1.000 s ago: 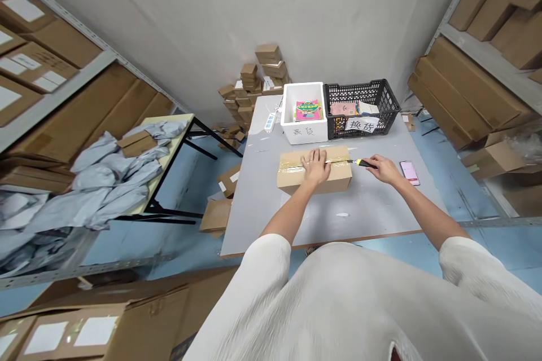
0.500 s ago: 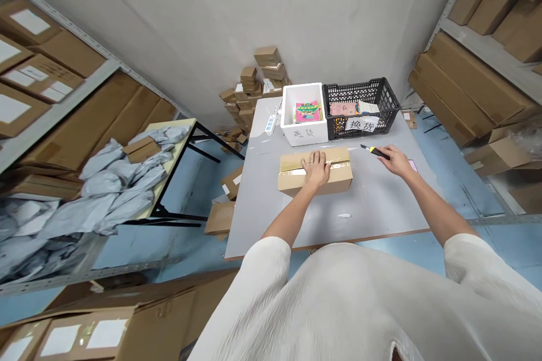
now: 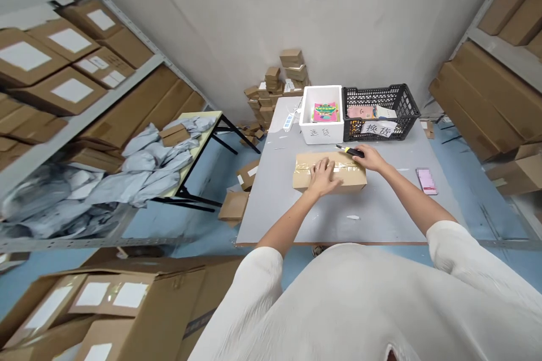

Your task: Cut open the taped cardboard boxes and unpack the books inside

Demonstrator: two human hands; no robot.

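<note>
Lying flat, tape-sealed brown box [image 3: 329, 171] (left hand [image 3: 324, 177] spread on it), right hand's [image 3: 369, 157] grip pinching knife [image 3: 350, 151].

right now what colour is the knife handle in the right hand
Yellow and black utility knife, clearest in the head view.

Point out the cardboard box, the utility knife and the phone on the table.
cardboard box [image 3: 353, 178]: head view, on the bare top near its right end.
utility knife [image 3: 349, 150]: head view, on the yellow and black handle.
phone [image 3: 425, 180]: head view, on the middle of its pink face.
</note>
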